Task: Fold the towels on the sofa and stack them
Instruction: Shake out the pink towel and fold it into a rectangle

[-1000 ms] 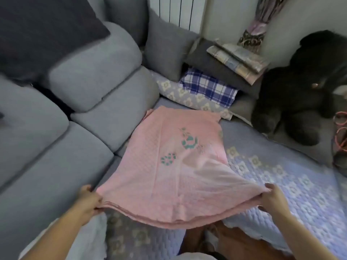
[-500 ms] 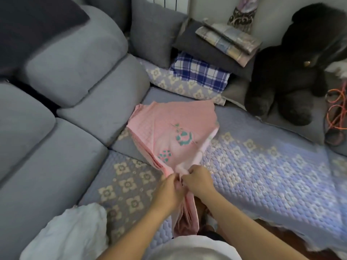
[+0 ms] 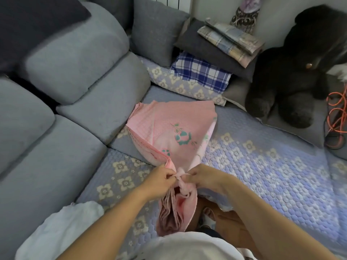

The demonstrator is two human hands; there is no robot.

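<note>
A pink towel (image 3: 174, 132) with teal flower prints lies on the quilted sofa seat, its far end spread flat and its near end gathered into a bunch. My left hand (image 3: 159, 178) and my right hand (image 3: 201, 176) meet at that bunch, each pinching a near corner, almost touching. Below the hands the towel's middle sags in folds over the seat's front edge. A white towel (image 3: 62, 228) lies crumpled at the lower left. A blue plaid towel (image 3: 201, 72) lies folded at the back of the seat.
Grey sofa back cushions (image 3: 75, 53) run along the left. A dark cushion carrying folded checked cloths (image 3: 231, 39) leans at the back. A big black plush bear (image 3: 293, 68) sits at the right, with an orange cable (image 3: 338, 113) beside it. The lilac quilted cover (image 3: 272, 166) stretches right.
One second ago my hands held the pink towel's near corners wide apart. They came together at the middle, folding the towel lengthwise, and its near part now hangs bunched.
</note>
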